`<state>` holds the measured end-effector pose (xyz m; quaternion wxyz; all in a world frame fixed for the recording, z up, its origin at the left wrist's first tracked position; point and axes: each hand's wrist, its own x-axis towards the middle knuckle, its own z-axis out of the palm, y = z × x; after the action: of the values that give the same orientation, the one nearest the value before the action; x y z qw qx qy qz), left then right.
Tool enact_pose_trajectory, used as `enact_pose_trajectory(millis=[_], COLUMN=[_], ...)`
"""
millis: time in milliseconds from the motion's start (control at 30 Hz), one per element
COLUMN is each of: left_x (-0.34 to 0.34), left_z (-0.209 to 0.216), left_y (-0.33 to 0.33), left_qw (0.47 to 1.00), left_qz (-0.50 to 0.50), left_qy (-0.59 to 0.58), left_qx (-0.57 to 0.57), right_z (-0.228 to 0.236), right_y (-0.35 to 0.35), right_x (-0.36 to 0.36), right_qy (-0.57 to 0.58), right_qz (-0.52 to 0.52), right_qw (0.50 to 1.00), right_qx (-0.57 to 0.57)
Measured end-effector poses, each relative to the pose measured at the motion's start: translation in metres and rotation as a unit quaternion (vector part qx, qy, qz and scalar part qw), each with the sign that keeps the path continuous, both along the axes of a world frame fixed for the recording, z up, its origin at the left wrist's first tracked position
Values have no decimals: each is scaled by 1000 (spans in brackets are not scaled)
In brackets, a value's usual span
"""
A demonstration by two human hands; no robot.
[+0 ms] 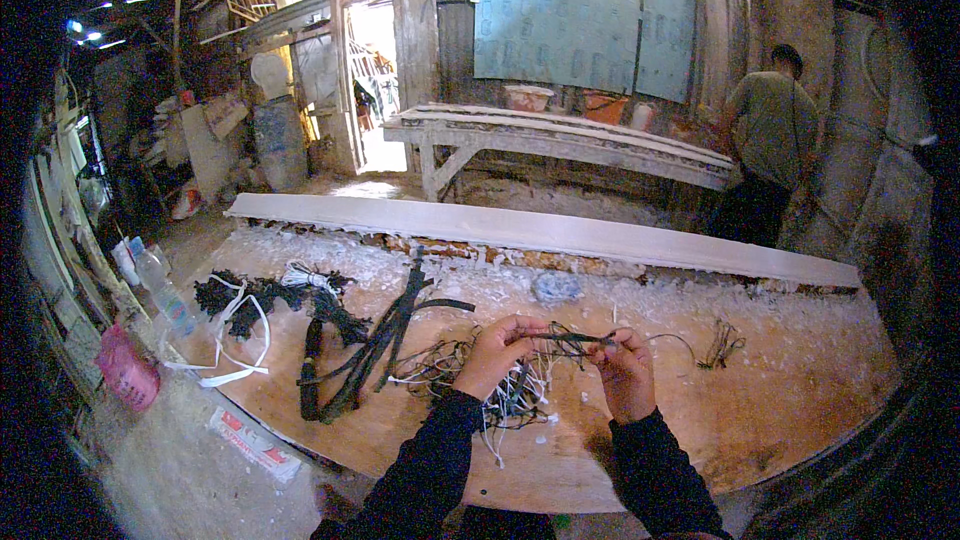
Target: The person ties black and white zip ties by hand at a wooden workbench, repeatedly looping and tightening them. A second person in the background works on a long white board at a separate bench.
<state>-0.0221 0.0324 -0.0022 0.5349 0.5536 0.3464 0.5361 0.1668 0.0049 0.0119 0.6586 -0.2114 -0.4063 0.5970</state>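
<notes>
A thin dark cord (568, 337), partly looped, stretches between my two hands above the wooden table. My left hand (497, 352) pinches one end of it, and my right hand (626, 376) grips the other between thumb and fingers. Under and beside my left hand lies a tangled pile of dark and white cords (517, 402). A single strand runs right from my right hand toward a small dark cord bundle (721, 345). Left of the pile are black strips (385, 345) and a short black rod (311, 370).
Black tufts (235, 305) and a white strap (262, 340) lie at the table's left. A long pale board (540, 230) spans the far edge. Beyond it stand a bench (560, 140) and a person (772, 130). A plastic bottle (165, 290) and pink bag (128, 368) are left.
</notes>
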Motion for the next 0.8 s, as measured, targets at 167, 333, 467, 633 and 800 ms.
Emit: enact_pose_trajectory(millis=[167, 333, 467, 633, 800], left_x=[2, 2, 4, 4, 2], left_z=[-5, -5, -3, 2, 10], left_y=[1, 2, -1, -3, -9], left_qw=[998, 996, 995, 997, 990], left_qz=[53, 86, 90, 72, 22], left_qy=[15, 26, 40, 32, 141], left_qx=[13, 0, 0, 5, 0], right_z=[9, 12, 8, 0, -9], right_y=[-7, -15, -15, -9, 6], right_x=[-3, -6, -2, 2, -12], right_qy=[43, 30, -67, -143, -277], right_qz=[84, 100, 118, 79, -127], right_qw=[992, 994, 991, 986, 946], right_qx=[79, -18, 3, 22, 116])
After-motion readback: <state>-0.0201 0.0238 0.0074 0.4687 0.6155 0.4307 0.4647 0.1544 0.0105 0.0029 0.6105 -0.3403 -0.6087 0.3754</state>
